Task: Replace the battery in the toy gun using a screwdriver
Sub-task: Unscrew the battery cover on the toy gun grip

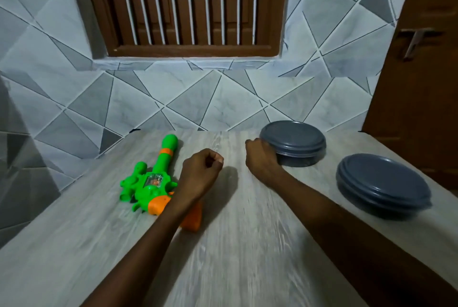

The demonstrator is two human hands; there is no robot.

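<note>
Toy gun (151, 182) just left of clenched left hand (200, 173), right hand (261, 158) clenched beside container (295, 140)

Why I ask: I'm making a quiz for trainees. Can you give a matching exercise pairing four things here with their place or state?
Things:
1 toy gun
2 left hand
3 far grey container
4 near grey container

Place or state:
A nearest the right edge of the table
B lies left of both hands
C fingers curled
D right hand at its left side

Pairs: 1-B, 2-C, 3-D, 4-A
</note>
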